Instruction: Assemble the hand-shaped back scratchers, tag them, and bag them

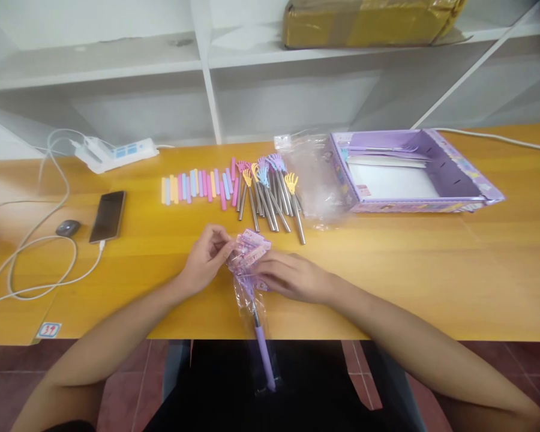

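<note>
Desk (400, 270) of yellow wood fronts white shelving (117, 66) above red floor tiles (121, 396); a phone (108, 216) lies left, metal scratchers (270, 207) and coloured sleeves (204, 183) ahead. Clear bags (312, 186) abut a purple box (452, 165) holding a lilac scratcher (373, 149). My left hand (204, 259) and right hand (297, 277) grasp a pink-labelled bag (253, 255), its purple scratcher (265, 360) reaching past the desk's near edge.

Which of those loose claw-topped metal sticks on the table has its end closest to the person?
The rightmost yellow-clawed stick: its metal end reaches farther toward the person than any other.
</note>
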